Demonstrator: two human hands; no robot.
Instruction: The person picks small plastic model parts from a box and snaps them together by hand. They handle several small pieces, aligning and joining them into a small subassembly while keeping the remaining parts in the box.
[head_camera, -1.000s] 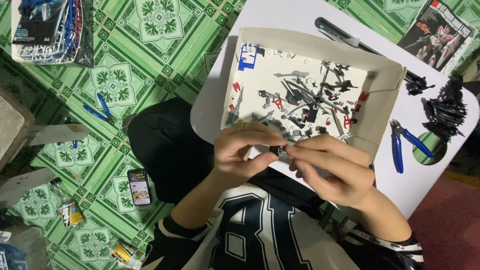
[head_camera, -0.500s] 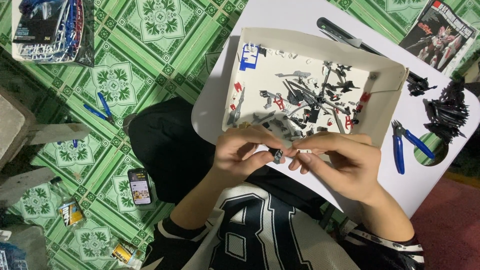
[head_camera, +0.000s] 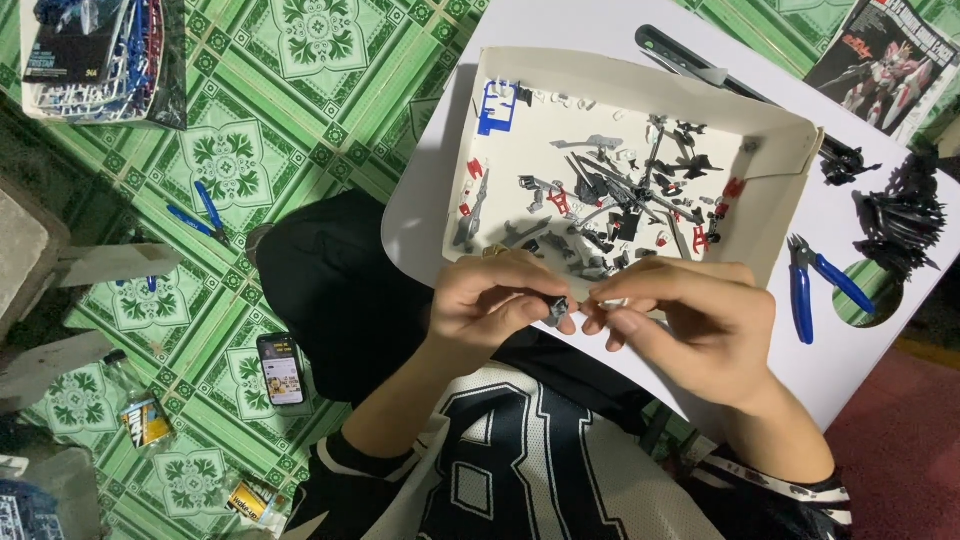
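Small grey plastic part (head_camera: 557, 309) pinched by left hand (head_camera: 497, 300) just below shallow white tray (head_camera: 775, 215); right hand (head_camera: 690, 325) fingertips closed on pale bit touching it; judged light, stiff, fragile; best gripped by edges.

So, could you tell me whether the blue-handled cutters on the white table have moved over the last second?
No. The blue-handled cutters lie in the same spot on the white table, just right of the cardboard tray, untouched by either hand.

We can't make out the tiny dark part (head_camera: 557, 309), mostly hidden by fingertips. Bits in the tray (head_camera: 790, 150) too small to ID. Booklet (head_camera: 885, 62) cut off at top-right edge.
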